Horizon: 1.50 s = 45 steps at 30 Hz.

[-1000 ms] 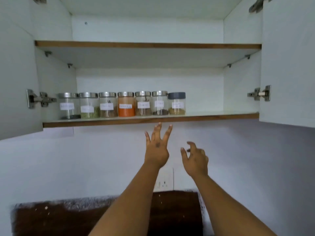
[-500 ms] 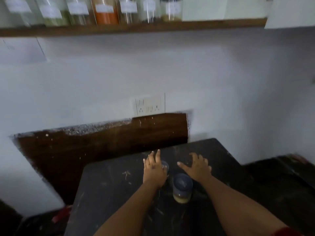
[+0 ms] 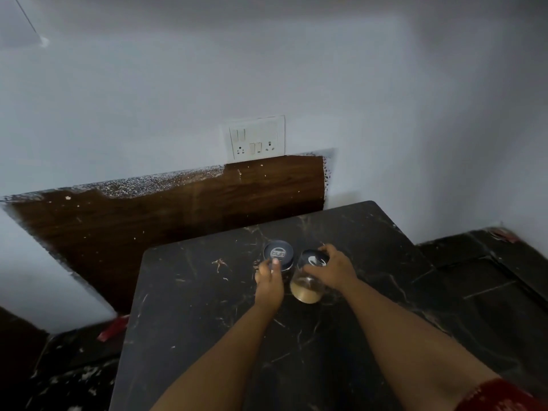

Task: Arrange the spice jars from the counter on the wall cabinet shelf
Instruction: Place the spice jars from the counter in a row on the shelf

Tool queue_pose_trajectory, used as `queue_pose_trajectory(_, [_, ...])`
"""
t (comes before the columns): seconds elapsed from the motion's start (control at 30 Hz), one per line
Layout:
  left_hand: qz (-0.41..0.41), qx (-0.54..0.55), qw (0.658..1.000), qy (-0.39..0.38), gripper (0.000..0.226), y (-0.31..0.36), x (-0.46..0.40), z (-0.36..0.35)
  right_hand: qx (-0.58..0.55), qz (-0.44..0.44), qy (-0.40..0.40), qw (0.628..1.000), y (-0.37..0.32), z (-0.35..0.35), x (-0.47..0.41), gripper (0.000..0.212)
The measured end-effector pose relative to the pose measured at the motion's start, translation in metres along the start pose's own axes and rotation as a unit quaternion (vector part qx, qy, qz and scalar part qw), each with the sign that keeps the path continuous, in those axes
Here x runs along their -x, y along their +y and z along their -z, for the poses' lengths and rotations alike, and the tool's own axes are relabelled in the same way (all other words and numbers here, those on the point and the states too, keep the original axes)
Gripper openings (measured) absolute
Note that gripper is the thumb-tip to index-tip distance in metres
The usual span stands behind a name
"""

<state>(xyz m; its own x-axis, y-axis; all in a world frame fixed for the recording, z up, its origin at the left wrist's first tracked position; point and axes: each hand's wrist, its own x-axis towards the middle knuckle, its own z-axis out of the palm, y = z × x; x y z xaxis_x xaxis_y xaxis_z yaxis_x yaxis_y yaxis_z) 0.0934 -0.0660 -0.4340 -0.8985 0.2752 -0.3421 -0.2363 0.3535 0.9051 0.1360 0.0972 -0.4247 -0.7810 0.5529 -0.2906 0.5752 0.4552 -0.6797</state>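
Two glass spice jars with dark lids stand close together on the black marble counter (image 3: 207, 321). The left jar (image 3: 278, 253) shows a round dark lid with a small label. My left hand (image 3: 269, 278) is wrapped around its near side, thumb on the lid's edge. The right jar (image 3: 307, 287) holds tan powder and leans toward me. My right hand (image 3: 330, 269) grips it from the right, fingers over its lid. The wall cabinet shelf is out of view.
A white switch and socket plate (image 3: 256, 137) sits on the pale wall above a dark wooden backsplash (image 3: 148, 215). A lower dark counter (image 3: 489, 268) lies to the right. A red scrap (image 3: 114, 327) lies at the counter's left edge.
The view dropped from the cabinet shelf to the counter. Both hands came down from below the shelf and closed on the two jars; the right jar now tilts.
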Motion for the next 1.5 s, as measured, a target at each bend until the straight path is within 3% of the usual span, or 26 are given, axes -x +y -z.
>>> queue_pose_trajectory(0.07, [0.135,0.217,0.967,-0.005,0.070,0.006,-0.005,0.007,-0.203,-0.028,-0.042,0.978,-0.009,0.011,0.003,0.049])
queue_pose_trajectory(0.1, [0.194,0.303,0.933,-0.034,0.070,0.009,-0.006,0.012,-0.313,-0.056,-0.086,0.944,-0.015,0.017,0.007,0.039])
queue_pose_trajectory(0.17, [0.257,0.373,0.883,-0.125,0.075,0.019,-0.003,0.021,-0.445,-0.092,-0.169,0.875,-0.026,0.026,0.016,0.039])
queue_pose_trajectory(0.27, [0.253,0.348,0.866,-0.256,0.082,0.038,0.009,0.019,-0.467,-0.071,-0.220,0.854,-0.039,0.030,0.019,0.062])
queue_pose_trajectory(0.37, [0.244,0.395,0.840,-0.282,0.079,0.053,0.014,0.008,-0.471,-0.084,-0.207,0.853,-0.051,0.032,0.018,0.070])
queue_pose_trajectory(0.47, [0.225,0.369,0.868,-0.246,0.075,0.061,0.012,0.001,-0.502,-0.101,-0.174,0.841,-0.057,0.036,0.016,0.071])
queue_pose_trajectory(0.63, [0.143,0.351,0.909,-0.175,0.042,0.071,0.006,0.011,-0.428,-0.102,-0.048,0.897,-0.054,0.039,0.005,0.075])
queue_pose_trajectory(0.77, [0.080,0.276,0.950,-0.125,0.020,0.073,0.006,0.016,-0.481,-0.116,-0.072,0.866,-0.054,0.040,0.015,0.060])
queue_pose_trajectory(0.93, [0.064,0.198,0.964,-0.168,0.054,0.082,0.014,0.017,-0.578,-0.134,-0.114,0.797,-0.062,0.036,0.023,0.064])
queue_pose_trajectory(1.07, [0.059,0.254,0.946,-0.190,0.059,0.094,0.024,0.017,-0.596,-0.117,-0.123,0.785,-0.071,0.043,0.027,0.069])
queue_pose_trajectory(1.4, [0.071,0.322,0.929,-0.171,0.072,0.100,0.014,0.018,-0.575,-0.083,-0.134,0.802,-0.082,0.059,0.031,0.068])
queue_pose_trajectory(1.5, [0.072,0.332,0.929,-0.148,0.074,0.108,0.010,0.016,-0.526,-0.048,-0.124,0.840,-0.084,0.065,0.029,0.068])
